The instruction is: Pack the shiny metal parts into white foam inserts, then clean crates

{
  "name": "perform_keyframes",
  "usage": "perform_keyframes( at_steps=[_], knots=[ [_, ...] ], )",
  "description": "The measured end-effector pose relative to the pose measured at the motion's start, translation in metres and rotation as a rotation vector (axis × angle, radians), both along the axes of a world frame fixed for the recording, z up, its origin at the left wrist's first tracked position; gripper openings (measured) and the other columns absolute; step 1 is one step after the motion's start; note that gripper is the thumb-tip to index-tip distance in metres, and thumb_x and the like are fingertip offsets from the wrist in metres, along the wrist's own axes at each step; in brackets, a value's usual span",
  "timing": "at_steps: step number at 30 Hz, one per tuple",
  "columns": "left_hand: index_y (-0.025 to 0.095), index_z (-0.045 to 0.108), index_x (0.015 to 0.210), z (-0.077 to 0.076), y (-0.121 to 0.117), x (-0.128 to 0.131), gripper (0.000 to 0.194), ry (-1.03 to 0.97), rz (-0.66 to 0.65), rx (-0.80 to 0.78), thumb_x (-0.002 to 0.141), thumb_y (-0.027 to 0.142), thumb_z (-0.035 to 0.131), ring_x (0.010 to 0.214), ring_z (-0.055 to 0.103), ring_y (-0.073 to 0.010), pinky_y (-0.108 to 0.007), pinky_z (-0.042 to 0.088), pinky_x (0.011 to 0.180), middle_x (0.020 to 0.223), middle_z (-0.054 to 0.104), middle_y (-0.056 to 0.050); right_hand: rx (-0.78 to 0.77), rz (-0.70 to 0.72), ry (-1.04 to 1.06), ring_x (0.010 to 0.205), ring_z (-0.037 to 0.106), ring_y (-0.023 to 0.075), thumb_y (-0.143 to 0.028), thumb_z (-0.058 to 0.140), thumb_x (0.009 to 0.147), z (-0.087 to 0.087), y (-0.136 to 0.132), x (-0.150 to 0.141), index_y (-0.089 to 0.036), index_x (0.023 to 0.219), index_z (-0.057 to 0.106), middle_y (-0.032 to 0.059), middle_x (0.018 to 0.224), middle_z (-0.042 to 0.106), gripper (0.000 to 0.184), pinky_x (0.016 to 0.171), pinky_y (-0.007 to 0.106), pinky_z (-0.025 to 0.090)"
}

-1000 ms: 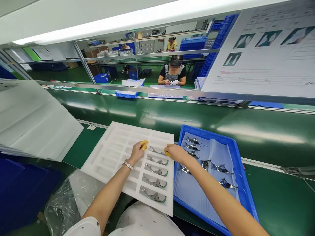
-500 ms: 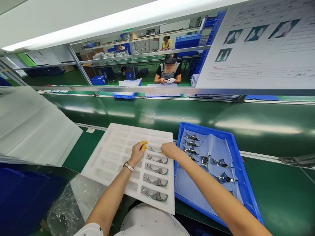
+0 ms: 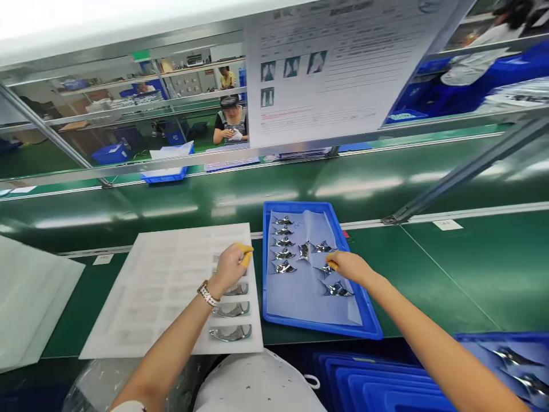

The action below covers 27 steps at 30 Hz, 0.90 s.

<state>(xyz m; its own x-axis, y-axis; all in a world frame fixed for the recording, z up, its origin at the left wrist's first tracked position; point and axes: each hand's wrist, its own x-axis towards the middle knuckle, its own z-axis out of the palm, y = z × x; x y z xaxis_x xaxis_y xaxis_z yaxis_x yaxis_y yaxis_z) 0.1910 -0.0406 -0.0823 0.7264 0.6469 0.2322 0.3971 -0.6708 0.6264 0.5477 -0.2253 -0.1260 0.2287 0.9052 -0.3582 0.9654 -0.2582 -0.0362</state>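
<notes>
My left hand [image 3: 229,264], with yellow finger cots and a wrist watch, rests curled on the white foam tray [image 3: 141,292] over its right column of slots. Three shiny curved metal parts [image 3: 230,309] lie in the slots below it. My right hand [image 3: 349,266] reaches into the blue bin [image 3: 369,320] and pinches one of the several shiny metal pieces [image 3: 326,269] lying on the pale liner. More pieces [image 3: 283,243] lie in a row at the bin's left.
The green conveyor belt [image 3: 386,183] runs behind the bench. A stack of white foam sheets [image 3: 26,303] lies at the left. Stacked blue bins [image 3: 386,383] sit at the lower right. An instruction sheet [image 3: 334,63] hangs overhead. Another person [image 3: 231,123] works across the line.
My right hand left the foam tray and moved right into the blue bin, closing on a metal piece. My view swung to the right. The left hand stayed on the tray.
</notes>
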Motion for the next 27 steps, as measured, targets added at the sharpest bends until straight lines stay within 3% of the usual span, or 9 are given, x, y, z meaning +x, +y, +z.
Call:
perform_keyframes(
  at_steps=[2,4,6,8,12,18,22,27],
  knots=[
    [0.024,0.073,0.107,-0.002,-0.021,0.051,0.024,0.298,-0.189,0.042,0.095,0.027,0.052,0.088,0.065,-0.0186,-0.03,0.051,0.079,0.1,0.072,-0.006,-0.033,-0.009,-0.011,0.09,0.069,0.0217,-0.013,0.05,0.089,-0.022,-0.029,0.007,-0.019,0.098,0.074,0.0091,0.101,0.074,0.026,0.071,0.029,0.047],
    [0.022,0.075,0.1,-0.017,-0.038,0.098,0.021,0.614,-0.297,0.082,0.092,0.027,0.056,0.094,0.066,-0.0225,-0.033,0.05,0.083,0.102,0.073,-0.008,-0.039,0.009,-0.027,0.093,0.068,0.0238,-0.012,0.053,0.088,-0.042,-0.05,0.005,-0.017,0.091,0.074,0.011,0.097,0.073,0.022,0.073,0.03,0.047],
    [0.018,0.075,0.093,-0.04,-0.047,0.133,0.016,0.811,-0.318,0.116,0.088,0.023,0.062,0.101,0.065,-0.0278,-0.04,0.047,0.093,0.102,0.073,-0.013,-0.02,0.038,-0.052,0.1,0.065,0.0277,-0.012,0.057,0.087,-0.06,-0.067,0.0,-0.016,0.089,0.074,0.0138,0.097,0.072,0.017,0.077,0.034,0.047],
    [0.015,0.075,0.087,-0.064,-0.048,0.152,0.011,0.894,-0.294,0.136,0.083,0.017,0.065,0.108,0.062,-0.0331,-0.048,0.041,0.1,0.1,0.074,-0.016,0.02,0.065,-0.081,0.106,0.062,0.0307,-0.011,0.059,0.086,-0.077,-0.08,-0.003,-0.015,0.09,0.074,0.0156,0.098,0.071,0.015,0.081,0.038,0.047],
    [0.014,0.075,0.084,-0.098,-0.046,0.158,0.013,1.031,-0.233,0.158,0.082,0.013,0.062,0.112,0.059,-0.0371,-0.053,0.035,0.101,0.098,0.074,-0.018,0.103,0.095,-0.143,0.103,0.06,0.0299,-0.004,0.052,0.087,-0.105,-0.098,0.002,-0.014,0.089,0.073,0.0161,0.096,0.07,0.023,0.082,0.041,0.045],
    [0.018,0.075,0.087,-0.124,-0.056,0.154,0.019,1.073,-0.19,0.145,0.086,0.015,0.057,0.112,0.057,-0.0363,-0.052,0.032,0.1,0.097,0.073,-0.015,0.177,0.154,-0.209,0.095,0.06,0.0309,-0.001,0.05,0.084,-0.128,-0.104,0.013,-0.012,0.082,0.074,0.0165,0.089,0.069,0.026,0.075,0.042,0.046],
    [0.019,0.076,0.091,-0.132,-0.062,0.151,0.021,1.044,-0.144,0.1,0.086,0.018,0.055,0.116,0.054,-0.039,-0.056,0.031,0.102,0.097,0.073,-0.016,0.265,0.264,-0.257,0.089,0.062,0.0288,0.0,0.05,0.083,-0.144,-0.113,0.021,-0.016,0.076,0.073,0.0135,0.083,0.068,0.029,0.068,0.039,0.049],
    [0.024,0.076,0.095,-0.123,-0.065,0.148,0.023,1.007,-0.087,0.015,0.079,0.017,0.061,0.124,0.05,-0.0383,-0.057,0.026,0.111,0.101,0.074,-0.015,0.475,0.465,-0.184,0.082,0.063,0.0236,0.004,0.044,0.08,-0.158,-0.124,0.041,-0.022,0.078,0.071,0.008,0.087,0.068,0.037,0.061,0.033,0.047]
  ],
)
